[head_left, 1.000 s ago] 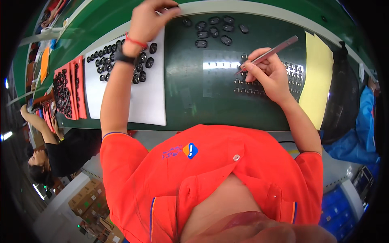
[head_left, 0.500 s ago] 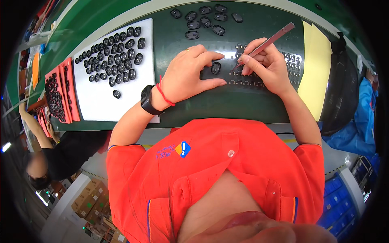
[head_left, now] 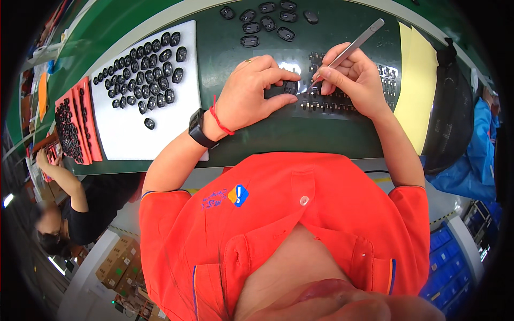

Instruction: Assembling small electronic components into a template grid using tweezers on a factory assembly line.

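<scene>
On the green table, my left hand (head_left: 258, 88) has its thumb and index finger closed about a small black oval casing (head_left: 290, 87). My right hand (head_left: 353, 77) grips metal tweezers (head_left: 364, 35) like a pen, their upper end slanting away to the right. The tweezer tips point down beside the casing, near rows of small dark parts (head_left: 327, 101) on a clear sheet. Whether the tips pinch anything is too small to tell. Part of those rows lies hidden under my right hand.
A white foam sheet (head_left: 176, 128) with many black oval casings lies at left, beside red strips (head_left: 93, 123) holding dark parts. More oval casings (head_left: 267, 23) lie at the far side. Yellow sheets (head_left: 415, 80) and a black bag (head_left: 450, 112) are at right. Another person (head_left: 101, 208) works at far left.
My left thumb and index finger have closed in on the black casing, which earlier lay between them with gaps. The tweezers have shifted slightly left. The other person's arm has moved.
</scene>
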The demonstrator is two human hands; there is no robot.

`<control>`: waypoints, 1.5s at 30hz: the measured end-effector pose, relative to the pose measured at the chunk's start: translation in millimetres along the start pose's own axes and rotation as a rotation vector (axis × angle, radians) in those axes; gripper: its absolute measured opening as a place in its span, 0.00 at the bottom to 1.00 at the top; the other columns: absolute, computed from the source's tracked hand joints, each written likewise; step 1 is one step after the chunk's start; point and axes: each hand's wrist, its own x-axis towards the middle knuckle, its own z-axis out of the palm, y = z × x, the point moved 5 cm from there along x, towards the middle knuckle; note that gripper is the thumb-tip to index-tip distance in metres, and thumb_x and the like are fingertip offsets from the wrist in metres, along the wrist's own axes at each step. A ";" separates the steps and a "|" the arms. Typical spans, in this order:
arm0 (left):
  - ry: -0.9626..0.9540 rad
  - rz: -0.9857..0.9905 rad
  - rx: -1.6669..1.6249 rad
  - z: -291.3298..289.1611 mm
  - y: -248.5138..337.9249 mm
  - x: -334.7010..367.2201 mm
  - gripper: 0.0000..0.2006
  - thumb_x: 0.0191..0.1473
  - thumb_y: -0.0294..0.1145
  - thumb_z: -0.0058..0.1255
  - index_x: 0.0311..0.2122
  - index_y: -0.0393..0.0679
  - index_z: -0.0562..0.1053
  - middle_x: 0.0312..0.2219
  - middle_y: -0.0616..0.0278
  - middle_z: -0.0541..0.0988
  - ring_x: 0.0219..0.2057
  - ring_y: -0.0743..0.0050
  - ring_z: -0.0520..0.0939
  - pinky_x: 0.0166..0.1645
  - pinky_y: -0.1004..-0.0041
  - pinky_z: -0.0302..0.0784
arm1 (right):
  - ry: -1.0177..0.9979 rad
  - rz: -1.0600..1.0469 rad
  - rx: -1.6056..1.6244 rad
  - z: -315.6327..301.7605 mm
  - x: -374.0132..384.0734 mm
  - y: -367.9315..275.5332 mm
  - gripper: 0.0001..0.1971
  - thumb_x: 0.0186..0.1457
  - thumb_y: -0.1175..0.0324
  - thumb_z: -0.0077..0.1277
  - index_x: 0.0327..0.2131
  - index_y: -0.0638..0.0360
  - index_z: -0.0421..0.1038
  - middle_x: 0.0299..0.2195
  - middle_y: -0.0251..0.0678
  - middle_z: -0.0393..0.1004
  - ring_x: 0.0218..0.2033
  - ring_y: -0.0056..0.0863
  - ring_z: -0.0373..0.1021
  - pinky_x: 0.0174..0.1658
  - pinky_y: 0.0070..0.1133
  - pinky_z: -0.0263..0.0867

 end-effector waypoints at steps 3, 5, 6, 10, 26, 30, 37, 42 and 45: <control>-0.009 -0.003 0.001 0.6 -0.8 -0.5 0.15 0.37 0.32 0.62 0.35 0.51 0.76 0.21 0.69 0.69 0.26 0.72 0.72 0.34 0.73 0.66 | 0.027 -0.019 0.020 -0.5 -0.6 -1.2 0.09 0.54 0.77 0.47 0.39 0.63 0.61 0.29 0.42 0.73 0.25 0.20 0.71 0.27 0.14 0.69; 0.001 -0.001 -0.007 0.7 -1.5 -1.1 0.15 0.37 0.32 0.62 0.35 0.51 0.76 0.21 0.70 0.70 0.26 0.72 0.72 0.34 0.73 0.66 | 0.037 -0.027 0.017 -1.0 -0.1 -1.4 0.09 0.54 0.77 0.47 0.39 0.63 0.61 0.29 0.41 0.73 0.25 0.21 0.71 0.27 0.14 0.69; 0.002 -0.003 -0.009 0.9 -1.5 -1.1 0.15 0.37 0.32 0.62 0.35 0.51 0.76 0.21 0.70 0.70 0.26 0.72 0.72 0.34 0.73 0.66 | 0.026 -0.019 0.009 -0.9 -0.1 -0.8 0.09 0.54 0.77 0.47 0.39 0.63 0.61 0.30 0.41 0.73 0.25 0.21 0.71 0.27 0.14 0.68; 0.014 0.031 0.000 1.1 -0.6 -0.2 0.16 0.36 0.31 0.62 0.36 0.50 0.76 0.22 0.69 0.70 0.24 0.74 0.70 0.30 0.76 0.66 | 0.016 0.018 -0.098 0.3 -2.4 0.9 0.09 0.54 0.77 0.46 0.39 0.63 0.61 0.29 0.40 0.73 0.26 0.20 0.71 0.28 0.14 0.68; -0.001 -0.006 -0.023 0.2 -0.3 1.2 0.16 0.34 0.31 0.63 0.35 0.49 0.76 0.21 0.69 0.70 0.26 0.71 0.72 0.32 0.73 0.66 | 0.114 -0.035 0.060 10.6 2.5 1.2 0.08 0.55 0.75 0.47 0.39 0.64 0.62 0.29 0.40 0.73 0.28 0.22 0.72 0.32 0.15 0.69; 0.018 0.000 -0.041 0.1 -1.5 0.3 0.16 0.34 0.32 0.63 0.35 0.49 0.76 0.21 0.69 0.70 0.26 0.71 0.72 0.32 0.73 0.66 | 0.120 -0.029 -0.012 14.9 3.4 3.7 0.09 0.55 0.75 0.47 0.39 0.64 0.62 0.29 0.40 0.73 0.29 0.22 0.72 0.32 0.15 0.69; 0.007 -0.018 -0.030 0.2 -1.3 0.1 0.16 0.34 0.32 0.63 0.35 0.50 0.76 0.21 0.69 0.70 0.26 0.71 0.72 0.33 0.73 0.66 | 0.116 -0.030 -0.047 15.7 3.5 3.6 0.09 0.54 0.75 0.48 0.39 0.64 0.62 0.29 0.39 0.73 0.30 0.21 0.73 0.33 0.15 0.69; 0.009 -0.016 -0.031 0.1 -1.9 -0.2 0.16 0.34 0.32 0.63 0.35 0.50 0.77 0.21 0.69 0.70 0.26 0.71 0.72 0.33 0.73 0.66 | 0.126 -0.030 -0.054 16.4 3.4 4.5 0.09 0.54 0.75 0.48 0.39 0.64 0.62 0.29 0.39 0.73 0.30 0.21 0.73 0.33 0.15 0.69; 0.013 -0.013 -0.024 -0.2 -1.3 -0.4 0.16 0.34 0.32 0.63 0.34 0.49 0.77 0.21 0.69 0.70 0.26 0.71 0.72 0.32 0.72 0.66 | 0.128 -0.038 -0.061 17.2 3.3 4.0 0.09 0.54 0.76 0.48 0.39 0.64 0.62 0.29 0.39 0.73 0.30 0.21 0.73 0.33 0.15 0.69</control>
